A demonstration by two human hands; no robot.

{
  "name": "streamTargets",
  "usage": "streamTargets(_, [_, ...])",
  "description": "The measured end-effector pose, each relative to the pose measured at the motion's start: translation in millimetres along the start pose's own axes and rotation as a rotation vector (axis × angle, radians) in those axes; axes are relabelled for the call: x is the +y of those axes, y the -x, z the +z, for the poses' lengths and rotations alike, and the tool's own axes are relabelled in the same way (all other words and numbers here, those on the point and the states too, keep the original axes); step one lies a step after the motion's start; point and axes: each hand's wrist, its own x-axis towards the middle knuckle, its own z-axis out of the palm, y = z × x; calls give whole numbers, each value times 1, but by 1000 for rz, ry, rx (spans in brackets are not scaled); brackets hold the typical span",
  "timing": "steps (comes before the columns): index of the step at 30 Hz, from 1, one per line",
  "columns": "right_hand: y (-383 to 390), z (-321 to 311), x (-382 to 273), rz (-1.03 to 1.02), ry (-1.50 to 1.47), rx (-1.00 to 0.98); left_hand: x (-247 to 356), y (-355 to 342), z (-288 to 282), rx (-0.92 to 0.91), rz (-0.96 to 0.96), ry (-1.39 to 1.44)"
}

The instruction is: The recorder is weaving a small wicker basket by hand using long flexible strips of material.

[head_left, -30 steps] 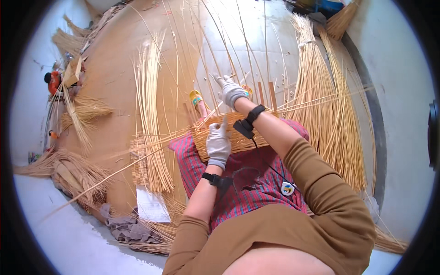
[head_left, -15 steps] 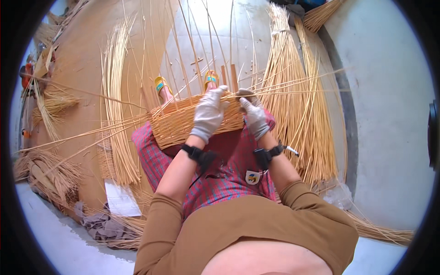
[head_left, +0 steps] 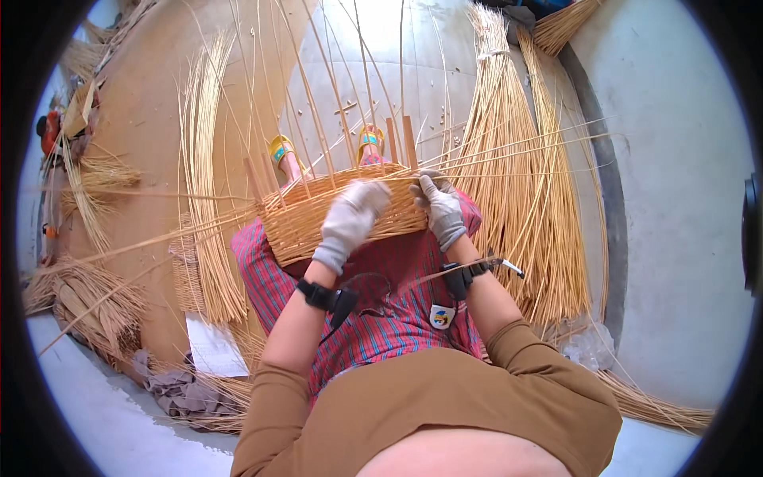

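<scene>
A woven wicker basket (head_left: 318, 230), with thin upright rods along its far side, rests on my lap. Two flat wooden stakes (head_left: 409, 143) rise at its right corner. There, my right hand (head_left: 441, 205) in a pale grey glove pinches wicker strands (head_left: 509, 149) that trail off to the right. My left hand (head_left: 356, 213), gloved too, hovers in front of the basket's near wall, its fingers smeared by motion. More loose strands (head_left: 159, 237) stretch from the left corner far to the left.
A tall bundle of wicker rods (head_left: 517, 199) lies to the right, another bundle (head_left: 208, 191) to the left. Darker bundled rods (head_left: 95, 306), a white paper sheet (head_left: 214, 350) and a grey cloth (head_left: 187, 389) lie at the lower left. A wall (head_left: 668, 238) stands at the far right.
My left hand has come off the basket's upper edge and moved down and toward me. My right hand stays at the right corner, its grip slightly lower.
</scene>
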Motion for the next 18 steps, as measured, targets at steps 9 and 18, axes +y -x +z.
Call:
streamTargets(9, [-76,127,-21,-1129,1081,-251,-74,-45,1,263,-385,-903])
streamTargets(18, [29,46,-41,-147,549,166,-21,-51,-8,80,-848,-32])
